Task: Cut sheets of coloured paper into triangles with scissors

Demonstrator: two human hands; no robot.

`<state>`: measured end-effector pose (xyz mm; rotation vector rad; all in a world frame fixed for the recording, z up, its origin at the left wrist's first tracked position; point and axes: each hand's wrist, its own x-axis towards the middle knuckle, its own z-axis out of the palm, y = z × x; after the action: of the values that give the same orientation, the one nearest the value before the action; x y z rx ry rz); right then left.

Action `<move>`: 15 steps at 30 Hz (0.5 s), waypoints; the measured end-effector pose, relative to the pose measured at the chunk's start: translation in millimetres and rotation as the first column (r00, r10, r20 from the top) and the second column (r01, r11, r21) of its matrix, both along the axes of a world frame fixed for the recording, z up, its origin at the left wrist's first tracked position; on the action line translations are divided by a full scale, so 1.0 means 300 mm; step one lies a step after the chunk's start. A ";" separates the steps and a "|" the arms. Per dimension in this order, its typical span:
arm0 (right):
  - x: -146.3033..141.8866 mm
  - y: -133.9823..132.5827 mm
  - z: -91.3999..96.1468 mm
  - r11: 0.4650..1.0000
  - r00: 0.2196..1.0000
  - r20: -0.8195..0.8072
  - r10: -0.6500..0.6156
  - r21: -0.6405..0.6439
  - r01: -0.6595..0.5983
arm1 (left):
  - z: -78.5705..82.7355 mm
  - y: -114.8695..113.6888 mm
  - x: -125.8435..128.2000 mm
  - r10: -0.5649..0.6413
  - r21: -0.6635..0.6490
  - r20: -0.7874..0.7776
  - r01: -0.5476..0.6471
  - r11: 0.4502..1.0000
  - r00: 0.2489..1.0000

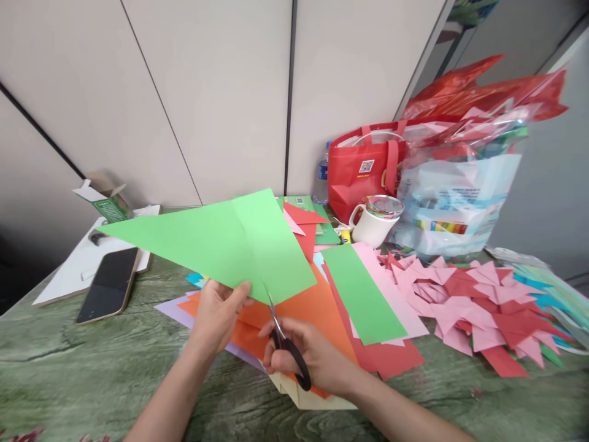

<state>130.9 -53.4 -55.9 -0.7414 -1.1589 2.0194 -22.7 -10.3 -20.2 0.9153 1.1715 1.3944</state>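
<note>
The green sheet (276, 245) in the left hand (216, 313) is smooth, matt paper, faintly creased. In the right hand (306, 353), the scissors (275, 315) pair shiny metal blades with black handles that look like plastic. Beneath both hands, orange paper (317, 307) has the same dull finish, over a tabletop (55, 368) patterned like streaked wood grain. Left of the left hand, the phone (107, 285) has a glossy screen. Beyond the right hand is a plastic bag (453, 202) — crinkled, shiny, partly transparent.
</note>
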 end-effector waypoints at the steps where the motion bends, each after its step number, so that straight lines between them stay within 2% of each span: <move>1: 0.000 0.000 -0.001 1.000 1.000 0.004 -0.003 0.006 0.003 | 0.003 -0.002 0.004 -0.014 -0.007 0.008 0.014 1.000 1.000; 6: -0.002 0.001 -0.003 0.999 1.000 0.007 -0.020 0.036 0.020 | 0.010 -0.014 0.020 -0.061 -0.019 0.032 0.061 0.998 0.998; 9: 0.000 0.003 0.001 0.999 1.000 0.014 -0.023 0.042 0.022 | 0.006 -0.016 0.021 -0.084 -0.046 -0.020 0.083 0.995 0.996; 11: 0.002 0.005 0.004 0.999 1.000 0.021 -0.012 0.039 0.011 | 0.004 -0.014 0.017 -0.038 -0.064 -0.051 0.034 0.997 0.998; 15: 0.008 0.011 0.006 0.999 1.000 0.021 0.001 0.032 -0.002 | 0.011 -0.009 0.004 0.051 -0.030 -0.004 -0.051 0.998 0.999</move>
<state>133.2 -50.2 -54.0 -0.7476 -1.2013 1.9940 -21.5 -13.0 -16.8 0.8716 1.2226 1.4131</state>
